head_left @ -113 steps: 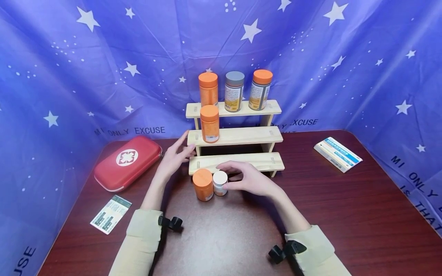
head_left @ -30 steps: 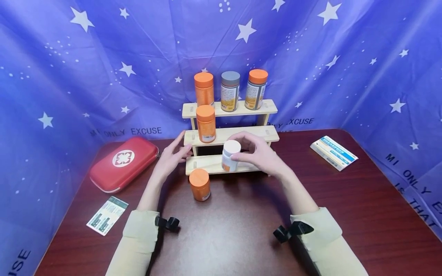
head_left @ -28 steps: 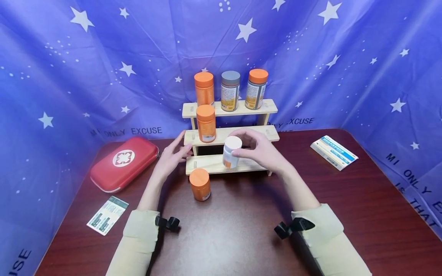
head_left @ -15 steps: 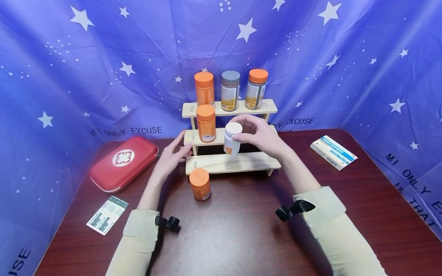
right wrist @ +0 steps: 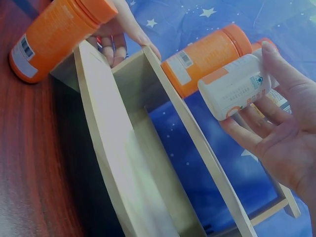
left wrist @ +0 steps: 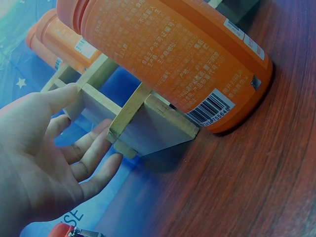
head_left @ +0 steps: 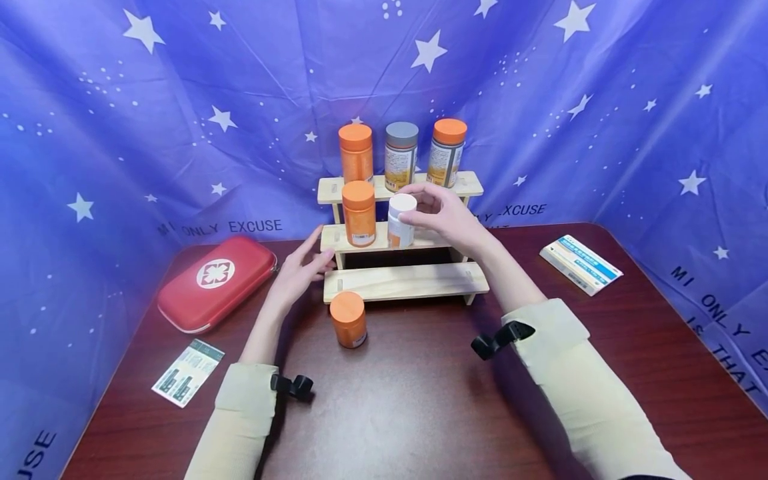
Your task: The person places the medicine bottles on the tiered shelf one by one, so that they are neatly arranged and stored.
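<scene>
My right hand (head_left: 450,217) grips a small white pill bottle (head_left: 400,231) with a white cap, thumb on the near side. The bottle is upright at the middle tier of a wooden three-tier shelf (head_left: 414,283), just right of an orange bottle (head_left: 359,215) standing there. In the right wrist view the white bottle (right wrist: 234,86) overlaps that orange one, its base close over the tier's edge. My left hand (head_left: 294,275) is at the shelf's left end, its loosely bent fingers (left wrist: 91,158) right at the wooden side. Another orange bottle (head_left: 349,321) stands on the table before the bottom tier.
On the top tier stand an orange bottle (head_left: 356,155), a grey-capped bottle (head_left: 400,157) and an orange-capped grey one (head_left: 447,153). A red first-aid case (head_left: 217,283) and a printed card (head_left: 189,372) lie left. A medicine box (head_left: 581,264) lies right; a starry curtain (head_left: 270,100) hangs behind.
My right hand has taken the white bottle from the table beside the orange one and raised it past the bottom tier to the middle tier. My left hand has stayed at the shelf's side.
</scene>
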`<state>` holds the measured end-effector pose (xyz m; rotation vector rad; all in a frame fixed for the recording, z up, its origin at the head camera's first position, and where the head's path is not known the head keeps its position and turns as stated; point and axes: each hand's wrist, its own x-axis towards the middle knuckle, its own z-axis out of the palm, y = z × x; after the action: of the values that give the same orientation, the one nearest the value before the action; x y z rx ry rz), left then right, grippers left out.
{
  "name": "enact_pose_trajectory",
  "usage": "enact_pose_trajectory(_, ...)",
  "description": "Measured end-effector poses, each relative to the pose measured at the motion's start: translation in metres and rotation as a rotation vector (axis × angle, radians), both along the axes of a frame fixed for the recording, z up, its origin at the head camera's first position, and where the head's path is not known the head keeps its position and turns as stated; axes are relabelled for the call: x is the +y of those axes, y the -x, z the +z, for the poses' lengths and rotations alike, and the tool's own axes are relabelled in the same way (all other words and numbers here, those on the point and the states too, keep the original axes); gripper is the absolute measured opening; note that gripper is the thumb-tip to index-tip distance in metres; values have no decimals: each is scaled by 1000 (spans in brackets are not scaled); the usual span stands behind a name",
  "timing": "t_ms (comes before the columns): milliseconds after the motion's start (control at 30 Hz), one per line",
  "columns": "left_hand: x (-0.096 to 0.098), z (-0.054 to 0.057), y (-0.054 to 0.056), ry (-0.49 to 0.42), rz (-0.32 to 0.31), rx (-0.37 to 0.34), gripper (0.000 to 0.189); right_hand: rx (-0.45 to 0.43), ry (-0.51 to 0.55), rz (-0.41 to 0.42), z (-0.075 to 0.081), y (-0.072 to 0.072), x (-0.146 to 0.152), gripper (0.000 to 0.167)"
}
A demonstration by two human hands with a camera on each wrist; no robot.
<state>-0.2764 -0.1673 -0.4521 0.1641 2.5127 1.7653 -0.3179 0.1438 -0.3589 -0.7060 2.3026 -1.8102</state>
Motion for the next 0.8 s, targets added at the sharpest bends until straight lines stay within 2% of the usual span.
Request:
enact_pose_trajectory(367,-1,-2,1,-4,-2,-1,67,11,-3,-44,-3,16,-4,39)
enact_pose_trajectory(800,0,-2,3,-20,-10,-3,67,-19,8,-86,-7,17,-6,42)
